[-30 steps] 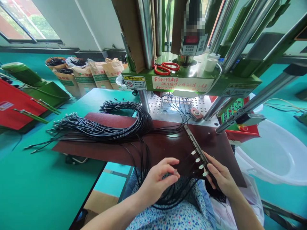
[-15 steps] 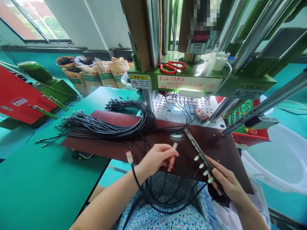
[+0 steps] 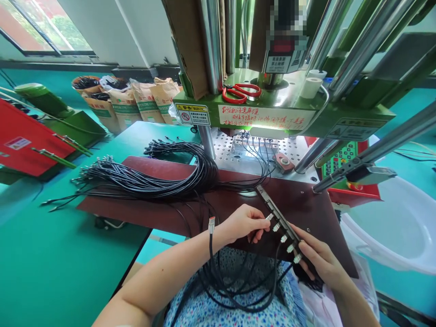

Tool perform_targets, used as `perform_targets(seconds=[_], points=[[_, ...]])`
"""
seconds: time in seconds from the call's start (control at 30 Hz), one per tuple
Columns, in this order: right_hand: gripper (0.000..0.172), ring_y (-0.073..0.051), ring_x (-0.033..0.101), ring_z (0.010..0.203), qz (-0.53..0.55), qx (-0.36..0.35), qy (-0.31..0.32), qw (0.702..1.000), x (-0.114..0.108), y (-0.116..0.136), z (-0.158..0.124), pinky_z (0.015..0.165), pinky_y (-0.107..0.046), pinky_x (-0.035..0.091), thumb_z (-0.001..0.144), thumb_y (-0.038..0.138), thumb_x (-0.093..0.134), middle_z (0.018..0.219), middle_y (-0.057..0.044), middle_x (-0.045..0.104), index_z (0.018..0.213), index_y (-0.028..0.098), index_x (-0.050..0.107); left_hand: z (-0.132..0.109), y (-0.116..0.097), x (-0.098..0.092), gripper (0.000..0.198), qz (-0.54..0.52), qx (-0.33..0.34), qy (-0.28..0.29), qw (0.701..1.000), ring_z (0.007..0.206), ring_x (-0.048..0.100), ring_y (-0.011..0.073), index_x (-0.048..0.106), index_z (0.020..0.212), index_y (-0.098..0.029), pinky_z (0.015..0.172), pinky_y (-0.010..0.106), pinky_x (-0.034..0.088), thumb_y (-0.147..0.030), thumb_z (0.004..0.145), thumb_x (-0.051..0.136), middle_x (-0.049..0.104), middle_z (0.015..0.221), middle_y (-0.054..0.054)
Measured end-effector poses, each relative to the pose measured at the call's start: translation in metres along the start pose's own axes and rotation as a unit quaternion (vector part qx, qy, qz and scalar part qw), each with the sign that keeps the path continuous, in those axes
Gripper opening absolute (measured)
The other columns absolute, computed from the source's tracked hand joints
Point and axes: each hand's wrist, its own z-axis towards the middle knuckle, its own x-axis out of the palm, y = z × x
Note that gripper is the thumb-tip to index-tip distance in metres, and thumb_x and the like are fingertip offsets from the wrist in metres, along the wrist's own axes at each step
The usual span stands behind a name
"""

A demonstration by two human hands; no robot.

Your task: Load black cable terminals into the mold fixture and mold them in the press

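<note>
Black cables [image 3: 238, 290] hang in loops over the person's floral lap; a second connector [image 3: 211, 225] stands up on its lead beside the left wrist. The left hand [image 3: 243, 223] is curled, its fingertips [image 3: 259, 234] pinching a small pale connector [image 3: 269, 217] right at a slotted metal holder [image 3: 269, 206]; the right hand [image 3: 320, 259] is closed around the holder's lower end, where four more connectors sit in a row. A crooked push could miss a slot or bend a connector; the loose loops could snag and tug seated ones free; a slackening right grip could tip the holder. Beyond lie a dark red board [image 3: 146, 215] on the green worktop [image 3: 61, 254], a bundle of black cables [image 3: 146, 181], a perforated steel machine plate [image 3: 225, 154] and red scissors [image 3: 240, 93].
</note>
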Motion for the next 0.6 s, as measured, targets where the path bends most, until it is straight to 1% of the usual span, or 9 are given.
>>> perform_targets(seconds=[0.17, 0.3, 0.37, 0.43, 0.47, 0.5, 0.53, 0.57, 0.6], points=[[0.057, -0.005, 0.034, 0.036, -0.038, -0.004, 0.017, 0.999, 0.004, 0.005, 0.000, 0.033, -0.017, 0.028, 0.088, 0.045, 0.043, 0.055, 0.003, 0.046, 0.136, 0.016, 0.034, 0.002, -0.002, -0.001, 0.027, 0.044, -0.004, -0.008, 0.999, 0.034, 0.040, 0.0060, 0.056, 0.062, -0.013, 0.033, 0.017, 0.024, -0.038, 0.072, 0.055, 0.047, 0.041, -0.005], [0.059, -0.006, 0.035, 0.036, -0.078, 0.002, 0.019, 0.997, 0.007, 0.007, 0.001, 0.034, -0.017, 0.030, 0.089, 0.045, 0.042, 0.052, 0.005, 0.042, 0.138, 0.016, 0.030, 0.008, 0.002, 0.001, 0.024, 0.062, -0.006, -0.043, 0.997, 0.032, 0.036, 0.0057, 0.054, 0.060, -0.014, 0.033, 0.018, 0.023, -0.034, 0.073, 0.052, 0.044, 0.039, -0.005], [0.059, -0.006, 0.035, 0.036, -0.078, 0.005, 0.003, 0.997, 0.009, 0.008, 0.002, 0.034, -0.017, 0.030, 0.088, 0.046, 0.043, 0.052, 0.005, 0.044, 0.138, 0.015, 0.031, 0.010, 0.003, 0.000, 0.023, 0.083, 0.020, -0.051, 0.995, 0.036, 0.040, 0.0061, 0.055, 0.061, -0.013, 0.037, 0.018, 0.028, -0.032, 0.074, 0.051, 0.046, 0.043, -0.004], [0.061, -0.006, 0.034, 0.036, -0.059, 0.009, -0.029, 0.998, 0.011, 0.008, 0.001, 0.033, -0.017, 0.029, 0.086, 0.047, 0.044, 0.054, 0.003, 0.047, 0.136, 0.014, 0.034, 0.006, 0.000, -0.004, 0.018, 0.088, 0.072, -0.079, 0.990, 0.049, 0.048, 0.0080, 0.059, 0.069, -0.013, 0.046, 0.018, 0.035, -0.030, 0.073, 0.055, 0.055, 0.056, -0.001], [0.061, -0.006, 0.034, 0.036, -0.046, 0.012, -0.043, 0.998, 0.011, 0.007, 0.001, 0.032, -0.018, 0.028, 0.086, 0.048, 0.045, 0.054, 0.003, 0.048, 0.135, 0.014, 0.036, 0.002, -0.003, -0.008, 0.018, 0.065, 0.100, -0.104, 0.987, 0.059, 0.053, 0.0100, 0.060, 0.076, -0.013, 0.052, 0.019, 0.039, -0.030, 0.072, 0.058, 0.060, 0.066, 0.001], [0.062, -0.006, 0.034, 0.036, -0.034, 0.014, -0.056, 0.998, 0.012, 0.007, 0.000, 0.031, -0.018, 0.028, 0.085, 0.049, 0.046, 0.054, 0.003, 0.048, 0.135, 0.014, 0.037, -0.005, -0.007, -0.012, 0.021, 0.017, 0.122, -0.127, 0.984, 0.069, 0.056, 0.0125, 0.061, 0.083, -0.014, 0.058, 0.021, 0.042, -0.030, 0.071, 0.060, 0.062, 0.077, 0.003], [0.063, -0.007, 0.034, 0.036, -0.023, 0.017, -0.067, 0.997, 0.011, 0.006, 0.000, 0.031, -0.018, 0.029, 0.084, 0.049, 0.047, 0.053, 0.003, 0.047, 0.135, 0.014, 0.037, -0.013, -0.010, -0.017, 0.026, -0.052, 0.133, -0.137, 0.980, 0.077, 0.057, 0.0153, 0.060, 0.089, -0.015, 0.064, 0.024, 0.044, -0.032, 0.071, 0.061, 0.063, 0.085, 0.005], [0.063, -0.007, 0.034, 0.036, -0.013, 0.018, -0.078, 0.997, 0.011, 0.005, 0.000, 0.031, -0.018, 0.029, 0.084, 0.049, 0.047, 0.053, 0.003, 0.046, 0.135, 0.014, 0.037, -0.024, -0.014, -0.020, 0.030, -0.132, 0.136, -0.128, 0.973, 0.083, 0.058, 0.0182, 0.059, 0.093, -0.015, 0.069, 0.028, 0.045, -0.036, 0.072, 0.060, 0.063, 0.089, 0.007], [0.062, -0.007, 0.035, 0.036, -0.005, 0.021, -0.085, 0.996, 0.010, 0.004, 0.000, 0.031, -0.018, 0.030, 0.084, 0.049, 0.048, 0.053, 0.004, 0.045, 0.135, 0.015, 0.037, -0.036, -0.016, -0.023, 0.034, -0.211, 0.137, -0.103, 0.962, 0.086, 0.059, 0.0207, 0.057, 0.096, -0.016, 0.073, 0.032, 0.046, -0.042, 0.074, 0.058, 0.064, 0.090, 0.008]])
